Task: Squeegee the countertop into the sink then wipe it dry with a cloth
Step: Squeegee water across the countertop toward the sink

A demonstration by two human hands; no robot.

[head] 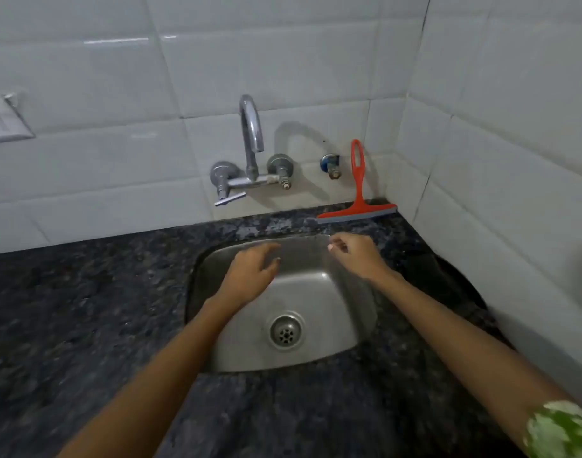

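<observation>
- Nearest: both forearms are stretched fwd over the dark speckled worktop (84, 309); a green-white patterned sleeve (562, 428) is seen at the right elbow.
- Under the hands: steel sink (355, 312) w/ drain (285, 331) just nearer than the palms; basin looks empty.
- Left hand (253, 276): nothing held, fingers loosely spread, hovering above the basin.
- Right hand (357, 256): nothing held, fingers partly curled, thumb & forefinger near each other, at the sink's far rim.
- Just beyond the right hand: red squeegee (358, 196), blade down on the worktop, loop handle propped up against the tiled wall (118, 166). Not yet touched.
- Handling, as judged: light, stiff plastic w/ a soft rubber edge; possibly slick if wet. Best taken at the loop handle's mid-shaft, blade kept flat for pulling water to the sink.
- Beyond the left hand: wall tap (251, 150) w/ two valves.
- Cloth: a dark soft shape beside the right forearm may be it; can't be told.
</observation>
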